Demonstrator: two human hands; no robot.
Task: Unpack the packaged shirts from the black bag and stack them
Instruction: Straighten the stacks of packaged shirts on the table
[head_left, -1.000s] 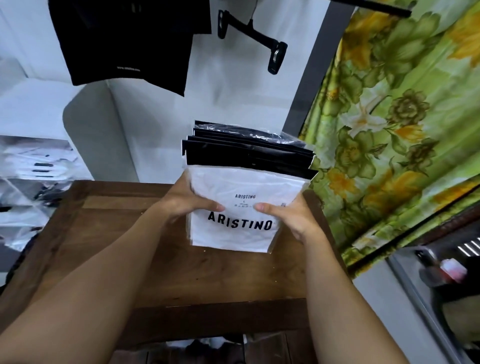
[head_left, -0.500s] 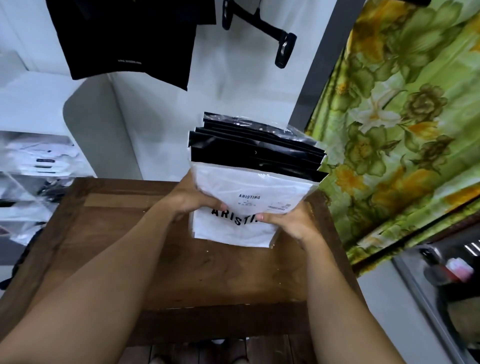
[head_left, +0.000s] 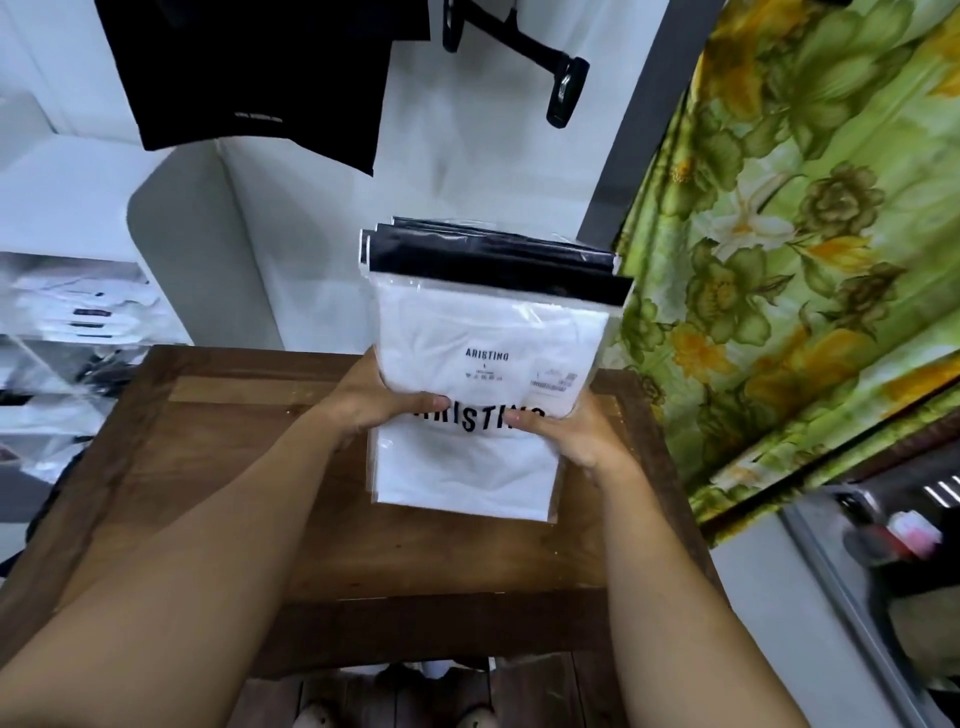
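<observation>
Above the bench (head_left: 234, 467), left hand (head_left: 374, 410) and right hand (head_left: 571, 441) grip the packaged shirts (head_left: 488, 332) edgewise, probably to square them.

White packaged shirts (head_left: 488, 343) carry black lettering, and black packs (head_left: 493, 254) sit behind them. The table (head_left: 234, 467) is dark brown wood. A curtain (head_left: 810, 234) shows green and yellow flowers; a black garment (head_left: 249, 67) hangs on a white wall (head_left: 467, 156).

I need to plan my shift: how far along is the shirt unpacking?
Done: several packaged shirts, white in front and black behind, are out; no black bag is in view. In hand: left hand and right hand grip that bundle over the wooden table. Left: setting it down as a stack; none lies there clearly yet.
</observation>
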